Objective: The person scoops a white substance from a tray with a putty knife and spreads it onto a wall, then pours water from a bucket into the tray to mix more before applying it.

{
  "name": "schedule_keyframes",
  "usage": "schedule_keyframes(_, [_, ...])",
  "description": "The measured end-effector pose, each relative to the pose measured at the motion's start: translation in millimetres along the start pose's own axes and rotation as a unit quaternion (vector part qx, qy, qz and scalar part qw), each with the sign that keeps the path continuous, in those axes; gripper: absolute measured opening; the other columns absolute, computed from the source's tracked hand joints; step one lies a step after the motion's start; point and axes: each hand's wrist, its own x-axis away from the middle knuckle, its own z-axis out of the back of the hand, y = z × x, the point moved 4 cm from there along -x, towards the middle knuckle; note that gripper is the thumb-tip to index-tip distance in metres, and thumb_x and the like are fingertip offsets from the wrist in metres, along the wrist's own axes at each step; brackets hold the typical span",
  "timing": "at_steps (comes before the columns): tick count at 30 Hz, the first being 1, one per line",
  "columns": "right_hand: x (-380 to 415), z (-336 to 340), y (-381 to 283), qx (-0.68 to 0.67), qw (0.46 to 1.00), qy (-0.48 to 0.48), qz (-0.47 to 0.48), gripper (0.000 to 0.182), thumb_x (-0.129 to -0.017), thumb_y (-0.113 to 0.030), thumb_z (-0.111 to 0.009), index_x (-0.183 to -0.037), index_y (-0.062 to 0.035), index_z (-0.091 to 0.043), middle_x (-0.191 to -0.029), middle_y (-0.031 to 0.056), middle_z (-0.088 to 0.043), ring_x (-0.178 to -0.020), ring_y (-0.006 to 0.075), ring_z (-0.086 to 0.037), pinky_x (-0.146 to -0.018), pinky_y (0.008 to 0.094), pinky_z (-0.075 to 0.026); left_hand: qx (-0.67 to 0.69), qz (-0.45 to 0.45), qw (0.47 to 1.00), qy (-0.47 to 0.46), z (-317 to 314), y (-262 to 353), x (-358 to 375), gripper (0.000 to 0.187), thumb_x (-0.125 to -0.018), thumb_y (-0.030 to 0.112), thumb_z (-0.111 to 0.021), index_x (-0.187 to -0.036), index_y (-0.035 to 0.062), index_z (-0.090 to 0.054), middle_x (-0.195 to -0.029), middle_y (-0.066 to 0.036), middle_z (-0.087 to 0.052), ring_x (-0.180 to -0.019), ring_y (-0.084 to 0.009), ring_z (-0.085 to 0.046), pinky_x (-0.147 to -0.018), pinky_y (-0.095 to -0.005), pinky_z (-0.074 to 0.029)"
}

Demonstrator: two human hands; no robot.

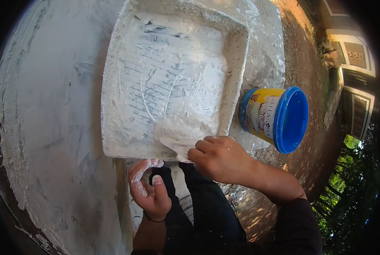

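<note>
A large white-crusted tray (236, 51) holds a thin layer of wet white paste (185, 127), heaped near its lower edge. My right hand (217, 157) is closed at the tray's lower right corner, beside the heap; its fingertips and whatever they grip are hidden. Below the tray's lower edge, my left hand (150, 187) is held with its fingers curled and apart from the thumb, nothing between them. White paste coats its fingertips. A dark band circles the left wrist.
To the right of the tray stands a blue and yellow bucket (262, 112) with a blue rim. A broad surface smeared with white (58, 114) lies at the left. Brown ground, a building front and green foliage show at the far right.
</note>
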Motion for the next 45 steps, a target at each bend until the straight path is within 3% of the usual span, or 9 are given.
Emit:
schedule_keyframes(4, [-3, 6, -1, 0.002, 1.000, 0.008, -0.002, 0.012, -0.073, -0.010, -0.058, -0.083, -0.0035, -0.057, -0.072, 0.0098, -0.059, -0.071, 0.0274, -0.064, -0.060, 0.0364, -0.052, 0.002, 0.016, 1.000, -0.001, 2, -4, 0, 0.032, -0.083, 0.003, -0.050, -0.114, -0.0062, -0.046, -0.104, -0.018, -0.053, -0.090, -0.0241, -0.053, -0.080, -0.0345, -0.046])
schedule_keyframes(6, [-1, 8, -2, 0.002, 1.000, 0.011, -0.006, 0.012, -0.073, -0.010, -0.058, -0.083, -0.0035, -0.057, -0.072, 0.0099, -0.059, -0.071, 0.0277, -0.064, -0.060, 0.0367, -0.052, -0.046, 0.005, 0.998, -0.044, 3, -5, 2, 0.035, -0.085, 0.000, -0.042, -0.119, -0.0072, -0.041, -0.112, -0.019, -0.051, -0.094, -0.0257, -0.055, -0.085, -0.0365, -0.046])
schedule_keyframes(10, [-7, 7, 15, 0.013, 0.998, 0.054, -0.003, 0.015, -0.069, -0.010, -0.064, -0.075, -0.0065, -0.052, -0.068, 0.0067, -0.053, -0.065, 0.0244, -0.060, -0.057, 0.0362, -0.049, -0.043, 0.007, 0.999, -0.028, 5, -6, 3, 0.035, -0.085, -0.001, -0.042, -0.119, -0.0072, -0.041, -0.112, -0.019, -0.051, -0.095, -0.0255, -0.055, -0.085, -0.0367, -0.046])
schedule_keyframes(19, [-9, 35, 25, 0.025, 0.997, 0.078, -0.007, 0.015, -0.069, -0.011, -0.065, -0.075, -0.0056, -0.053, -0.068, 0.0072, -0.054, -0.064, 0.0266, -0.060, -0.057, 0.0375, -0.049, -0.044, -0.013, 0.998, -0.040, -5, -5, -5, 0.036, -0.083, 0.000, -0.043, -0.118, -0.0074, -0.042, -0.111, -0.020, -0.051, -0.095, -0.0264, -0.055, -0.085, -0.0379, -0.047])
schedule_keyframes(23, [-12, 28, 39, 0.045, 0.996, 0.065, -0.025, 0.015, -0.068, -0.010, -0.065, -0.074, -0.0054, -0.052, -0.068, 0.0072, -0.054, -0.063, 0.0270, -0.060, -0.056, 0.0375, -0.049, -0.008, -0.009, 1.000, -0.009, -11, -1, -14, 0.032, -0.082, 0.004, -0.051, -0.112, -0.0064, -0.047, -0.105, -0.019, -0.053, -0.095, -0.0269, -0.053, -0.086, -0.0374, -0.044])
schedule_keyframes(34, [6, 7, 8, 0.047, 0.997, 0.054, 0.019, 0.013, -0.067, -0.011, -0.062, -0.074, -0.0072, -0.052, -0.067, 0.0052, -0.052, -0.061, 0.0222, -0.060, -0.052, 0.0341, -0.049, -0.004, 0.006, 1.000, -0.008, -7, -2, 2, 0.033, -0.081, 0.002, -0.051, -0.113, -0.0068, -0.047, -0.106, -0.019, -0.054, -0.095, -0.0262, -0.053, -0.084, -0.0359, -0.045])
schedule_keyframes(37, [9, 8, 1, 0.047, 0.999, 0.013, 0.020, 0.010, -0.072, -0.012, -0.057, -0.080, -0.0044, -0.057, -0.069, 0.0078, -0.056, -0.067, 0.0250, -0.064, -0.056, 0.0356, -0.051, 0.015, 0.021, 1.000, 0.003, -5, -4, 4, 0.033, -0.081, 0.002, -0.051, -0.112, -0.0066, -0.047, -0.106, -0.018, -0.054, -0.093, -0.0256, -0.054, -0.082, -0.0350, -0.045])
schedule_keyframes(41, [16, -5, -4, 0.069, 0.996, 0.040, 0.030, 0.012, -0.069, -0.014, -0.061, -0.074, -0.0081, -0.052, -0.066, 0.0035, -0.049, -0.061, 0.0194, -0.060, -0.052, 0.0328, -0.049, -0.016, 0.016, 1.000, -0.015, -2, -2, 5, 0.030, -0.081, 0.001, -0.051, -0.110, -0.0056, -0.048, -0.104, -0.018, -0.055, -0.091, -0.0251, -0.054, -0.080, -0.0355, -0.046])
schedule_keyframes(45, [20, -5, -17, 0.045, 0.997, 0.041, 0.047, 0.010, -0.071, -0.015, -0.060, -0.074, -0.0081, -0.052, -0.066, 0.0034, -0.049, -0.061, 0.0192, -0.060, -0.052, 0.0326, -0.049, -0.022, 0.007, 1.000, -0.018, 0, -1, 8, 0.029, -0.081, 0.001, -0.051, -0.108, -0.0056, -0.049, -0.103, -0.018, -0.056, -0.091, -0.0264, -0.055, -0.081, -0.0363, -0.046])
